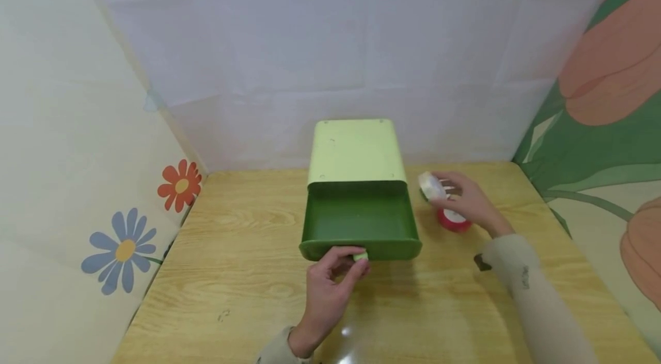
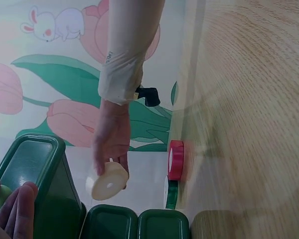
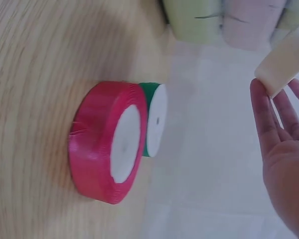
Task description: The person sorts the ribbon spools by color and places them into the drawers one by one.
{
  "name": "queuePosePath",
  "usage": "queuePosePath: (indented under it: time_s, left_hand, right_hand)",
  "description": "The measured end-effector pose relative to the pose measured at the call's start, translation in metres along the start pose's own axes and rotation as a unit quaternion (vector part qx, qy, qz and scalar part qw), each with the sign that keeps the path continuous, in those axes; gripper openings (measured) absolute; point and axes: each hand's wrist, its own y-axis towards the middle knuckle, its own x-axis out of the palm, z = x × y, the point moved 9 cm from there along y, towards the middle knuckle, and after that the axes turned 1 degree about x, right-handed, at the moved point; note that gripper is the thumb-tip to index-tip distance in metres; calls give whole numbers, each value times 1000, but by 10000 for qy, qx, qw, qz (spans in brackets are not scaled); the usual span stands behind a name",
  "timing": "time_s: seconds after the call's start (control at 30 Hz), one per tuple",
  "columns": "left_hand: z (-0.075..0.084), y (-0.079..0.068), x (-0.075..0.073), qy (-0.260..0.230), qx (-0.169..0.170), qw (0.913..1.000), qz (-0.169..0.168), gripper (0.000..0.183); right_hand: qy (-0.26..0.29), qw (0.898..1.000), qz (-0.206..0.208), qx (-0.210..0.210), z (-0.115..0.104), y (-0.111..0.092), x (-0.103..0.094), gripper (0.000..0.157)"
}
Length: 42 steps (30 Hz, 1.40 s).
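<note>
My left hand (image 1: pixel 327 292) pinches the small light-green knob (image 1: pixel 360 256) on the front of a dark-green drawer (image 1: pixel 395 250). The drawer is pulled out of a pale-green cabinet (image 1: pixel 356 148), and its visible inside is bare. To the right of the cabinet, my right hand (image 1: pixel 469 203) holds a cream ribbon roll (image 2: pixel 109 181) between fingers and thumb, raised above the table. Below that hand, a red ribbon roll (image 3: pixel 97 144) stands on its edge. A green ribbon roll (image 3: pixel 155 119) with a white side is right behind it, mostly hidden in the head view.
The wood-grain table (image 1: pixel 242 272) runs up to a white sheet (image 1: pixel 258 54) at the back. Flower-printed panels stand at both sides. A small black object (image 1: pixel 482 262) shows by the right sleeve. More green compartments (image 2: pixel 162 224) appear in the left wrist view.
</note>
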Motion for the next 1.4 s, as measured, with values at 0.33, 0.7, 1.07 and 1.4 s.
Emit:
queuePosePath:
  time_s: [0.33, 0.7, 1.07, 1.4]
  left_hand:
    - [0, 0, 0, -12, 56, 10000, -2, 15]
    - [1, -1, 0, -14, 65, 10000, 18, 16]
    - [0, -1, 0, -50, 19, 10000, 1, 15]
    - [1, 0, 0, -42, 47, 10000, -31, 16]
  right_hand:
    - [195, 9993, 155, -275, -22, -13, -11, 68]
    - [335, 9965, 255, -722, -57, -24, -10, 66]
    - [480, 9882, 231, -1439, -103, -31, -1, 69]
    - [753, 9789, -190, -1892, -135, -31, 18, 70]
